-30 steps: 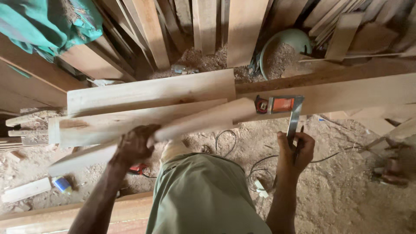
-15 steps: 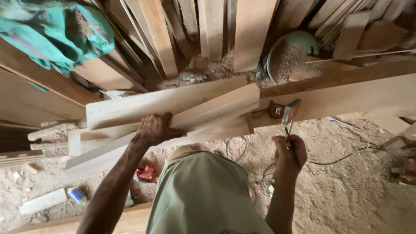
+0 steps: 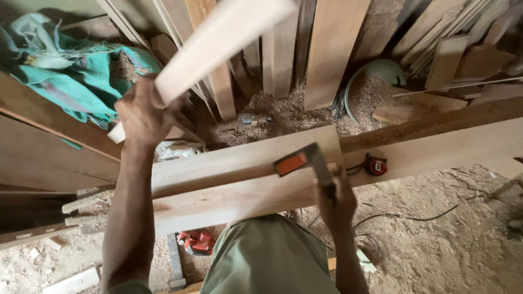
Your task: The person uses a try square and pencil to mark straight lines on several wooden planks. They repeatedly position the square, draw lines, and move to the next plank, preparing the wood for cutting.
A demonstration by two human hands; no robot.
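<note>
Lifted piece: the left hand point(image 3: 143, 115) closes its fingers around one end of a long pale wooden strip point(image 3: 220, 42); the strip rises slanted from the hand toward the top edge of the view, off the stack.
Left hand state: closed in a full grip on the strip; the thumb side is hidden behind the wood.
Tool: the right hand point(image 3: 336, 202) holds a metal try square with an orange stock point(image 3: 306, 163); its fingers wrap the dark blade, and the orange part lies over the front plank.
Right hand state: closed on the blade of the square, near the front edge of the plank.
Stack: two wide pale wooden planks point(image 3: 234, 179) lie side by side across the view, in front of the person's body.
Progress, as a judgement: the strip is already taken up from the planks; no pencil line or cut shows on the planks, so marking seems not done yet.
Strip relative to hands: in the left hand, well apart from the right hand and above the back plank's left end.
Nearby: a small red and black tape measure point(image 3: 375, 164) sits on the long beam at the right, near the square.
Background: a green cloth point(image 3: 65, 81) lies at the upper left; boards lean upright behind; sawdust covers the floor point(image 3: 436, 239).
</note>
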